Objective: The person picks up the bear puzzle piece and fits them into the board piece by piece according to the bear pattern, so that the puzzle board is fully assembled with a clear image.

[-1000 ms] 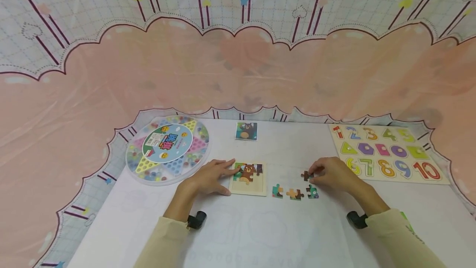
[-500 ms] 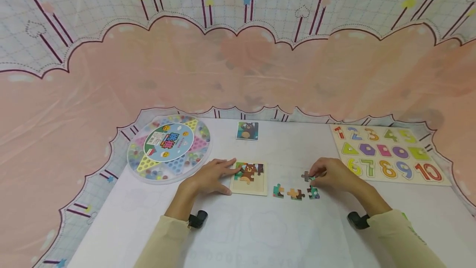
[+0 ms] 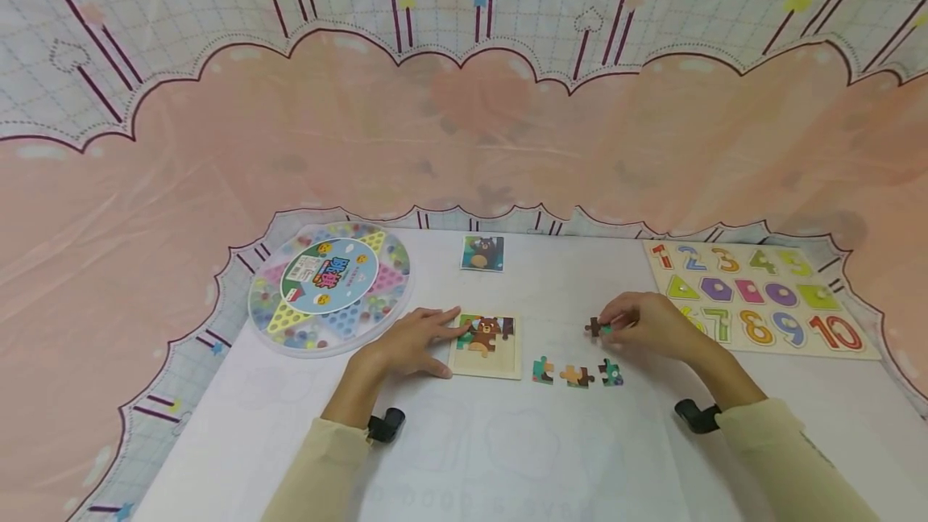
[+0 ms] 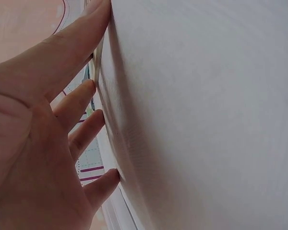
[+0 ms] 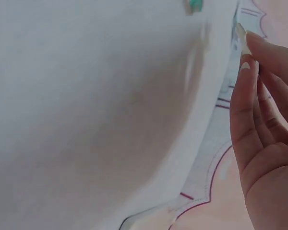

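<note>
Puzzle tray [image 3: 484, 366] on table [image 3: 464, 441]; picture card [image 3: 482, 254] behind it. Three loose pieces [image 3: 577, 377] right of tray, number board [image 3: 734, 334] farther right.

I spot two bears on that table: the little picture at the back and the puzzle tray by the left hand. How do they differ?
The bear picture is complete, while the puzzle tray is only partly filled, with bare pale board showing. The puzzle tray looks larger than the bear picture. The left hand touches the puzzle tray; no hand touches the bear picture. Both lie on the white table and show a brown bear.
</note>
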Action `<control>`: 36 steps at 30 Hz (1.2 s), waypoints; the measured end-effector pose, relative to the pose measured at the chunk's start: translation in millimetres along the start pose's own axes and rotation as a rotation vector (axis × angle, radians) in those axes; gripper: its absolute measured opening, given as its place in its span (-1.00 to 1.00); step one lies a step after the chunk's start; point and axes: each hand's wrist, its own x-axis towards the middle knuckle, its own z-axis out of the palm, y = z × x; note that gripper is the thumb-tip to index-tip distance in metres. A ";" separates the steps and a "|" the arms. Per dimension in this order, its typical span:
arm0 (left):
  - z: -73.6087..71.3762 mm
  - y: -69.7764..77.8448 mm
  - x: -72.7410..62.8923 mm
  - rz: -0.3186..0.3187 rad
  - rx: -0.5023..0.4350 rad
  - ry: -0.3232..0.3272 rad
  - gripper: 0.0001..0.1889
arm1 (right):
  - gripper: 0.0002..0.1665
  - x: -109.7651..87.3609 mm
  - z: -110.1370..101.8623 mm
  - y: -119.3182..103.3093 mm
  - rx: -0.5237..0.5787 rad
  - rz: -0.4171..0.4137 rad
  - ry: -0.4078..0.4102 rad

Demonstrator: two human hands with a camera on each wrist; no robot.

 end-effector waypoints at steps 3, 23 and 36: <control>0.2 0.0 0.0 -0.003 -0.001 -0.005 -0.22 | -0.80 4.9 2.2 -3.3 0.018 -0.018 0.006; -3.6 -4.0 -0.2 0.027 0.022 -0.005 -0.21 | -0.79 48.9 65.1 -71.5 0.088 -0.034 0.015; -1.7 -3.7 3.1 0.023 0.013 -0.010 -0.21 | -0.79 50.7 82.5 -87.3 0.096 0.006 -0.042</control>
